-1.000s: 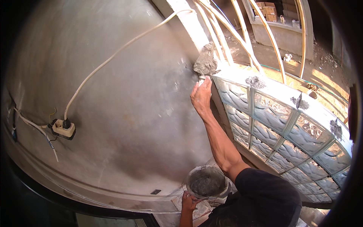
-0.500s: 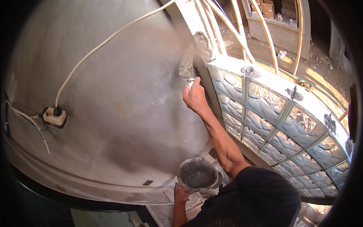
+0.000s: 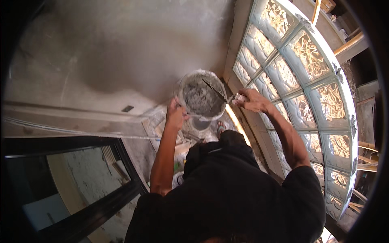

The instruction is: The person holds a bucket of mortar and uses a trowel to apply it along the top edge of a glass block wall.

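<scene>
My left hand [image 3: 176,114] grips the near left rim of a round bucket [image 3: 201,73], holding it up in front of me. Wet grey mortar [image 3: 196,99] lies inside. My right hand [image 3: 252,100] is closed around the pale handle of a trowel [image 3: 214,89], just right of the bucket. The trowel's blade reaches over the right rim and is seen nearly edge-on above the mortar. Whether its tip touches the mortar I cannot tell.
A glass block wall [image 3: 300,103] rises close on the right, beside my right forearm. Ahead and left stands a smooth grey plastered wall [image 3: 133,52]. At lower left is a black frame [image 3: 125,162]. Below the bucket, a sandalled foot [image 3: 221,126] shows among floor debris.
My right hand has come down with the trowel from the upper corner beside the glass blocks to the bucket. The view has shifted downward, and the bucket appears higher in it.
</scene>
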The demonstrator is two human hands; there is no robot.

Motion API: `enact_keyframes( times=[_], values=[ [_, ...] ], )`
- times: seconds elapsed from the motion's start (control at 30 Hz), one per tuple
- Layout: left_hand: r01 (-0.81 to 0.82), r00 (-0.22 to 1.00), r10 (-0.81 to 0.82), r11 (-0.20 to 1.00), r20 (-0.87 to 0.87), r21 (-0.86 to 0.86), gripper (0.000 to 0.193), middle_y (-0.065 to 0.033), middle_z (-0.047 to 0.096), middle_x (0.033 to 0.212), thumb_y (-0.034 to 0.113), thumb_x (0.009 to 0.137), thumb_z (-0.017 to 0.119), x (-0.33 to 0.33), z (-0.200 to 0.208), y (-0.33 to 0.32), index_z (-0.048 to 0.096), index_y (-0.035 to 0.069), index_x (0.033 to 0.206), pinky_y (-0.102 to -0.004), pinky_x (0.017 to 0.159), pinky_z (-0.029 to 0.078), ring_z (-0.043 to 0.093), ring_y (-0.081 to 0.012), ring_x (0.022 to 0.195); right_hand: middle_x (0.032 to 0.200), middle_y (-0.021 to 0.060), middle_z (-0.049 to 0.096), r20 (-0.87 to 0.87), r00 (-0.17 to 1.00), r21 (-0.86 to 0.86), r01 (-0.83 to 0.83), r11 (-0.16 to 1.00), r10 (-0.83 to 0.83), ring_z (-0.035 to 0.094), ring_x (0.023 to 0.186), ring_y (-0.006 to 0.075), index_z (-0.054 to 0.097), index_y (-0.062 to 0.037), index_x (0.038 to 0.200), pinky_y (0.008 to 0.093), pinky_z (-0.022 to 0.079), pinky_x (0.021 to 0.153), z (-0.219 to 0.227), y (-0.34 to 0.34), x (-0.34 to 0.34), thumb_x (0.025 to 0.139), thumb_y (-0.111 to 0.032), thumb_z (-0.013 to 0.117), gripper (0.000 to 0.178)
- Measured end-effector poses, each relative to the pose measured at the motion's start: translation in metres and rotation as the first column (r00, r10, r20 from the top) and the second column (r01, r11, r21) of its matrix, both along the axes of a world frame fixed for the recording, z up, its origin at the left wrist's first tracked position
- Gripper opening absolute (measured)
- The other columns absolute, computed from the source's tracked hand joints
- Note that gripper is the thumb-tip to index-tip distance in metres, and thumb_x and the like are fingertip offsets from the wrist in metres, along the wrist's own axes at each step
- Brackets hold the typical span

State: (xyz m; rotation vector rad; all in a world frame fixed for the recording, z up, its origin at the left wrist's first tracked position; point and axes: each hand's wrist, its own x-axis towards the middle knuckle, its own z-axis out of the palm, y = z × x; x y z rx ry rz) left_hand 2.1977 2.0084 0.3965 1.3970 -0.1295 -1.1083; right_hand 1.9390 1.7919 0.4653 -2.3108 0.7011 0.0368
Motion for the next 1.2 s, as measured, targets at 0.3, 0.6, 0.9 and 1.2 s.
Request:
enact_keyframes(
  times=[0.3,0.6,0.9,1.2],
  values=[
    [0.085,0.994,-0.083,0.996,0.075,-0.033,0.031,0.0016,0.058,0.088,-0.01,0.077,0.046,-0.007,0.005,0.015,0.054,0.013,0.097,-0.0337,0.054,0.059,0.057,-0.0088,0.068,0.075,0.012,0.062,-0.187,0.878,0.172,-0.412,0.895,0.44,0.059,0.059,0.0264,0.062,-0.0014,0.09,0.037,0.049,0.053,-0.087,-0.024,0.042,0.091,-0.039,0.062,0.038],
    [0.074,0.997,-0.072,0.992,0.027,-0.105,0.045,0.0017,0.055,0.087,-0.008,0.081,0.049,-0.009,0.008,0.034,0.051,0.014,0.12,-0.0378,0.068,0.059,0.057,-0.0115,0.072,0.058,-0.0049,0.043,-0.325,0.864,0.88,0.126,0.459,0.385,0.035,0.039,0.0048,0.059,-0.0064,0.08,0.0226,0.028,0.034,-0.05,0.012,0.069,0.093,-0.049,0.059,0.045],
    [-0.113,0.982,0.077,0.971,-0.171,-0.211,0.065,-0.0046,0.055,0.092,-0.006,0.081,0.047,0.009,-0.029,0.033,0.034,0.013,0.141,-0.0502,0.07,0.059,0.058,-0.0186,0.073,0.058,0.0034,0.053,-0.056,0.998,0.995,0.058,0.079,-0.033,0.041,0.038,0.0071,0.067,0.0035,0.093,0.0213,0.031,0.031,-0.036,-0.009,0.007,0.094,-0.042,0.06,0.046],
    [-0.136,0.987,0.132,0.989,-0.09,-0.049,0.039,-0.0024,0.051,0.096,-0.005,0.077,0.046,0.004,-0.017,0.011,0.046,0.02,0.107,-0.0606,0.077,0.054,0.051,-0.0167,0.073,0.072,0.0066,0.058,0.667,0.474,0.742,-0.36,0.565,-0.575,0.054,0.049,0.0109,0.054,0.0021,0.115,0.0245,0.043,0.042,0.076,-0.02,0.038,0.092,-0.025,0.047,0.037]
  ],
)
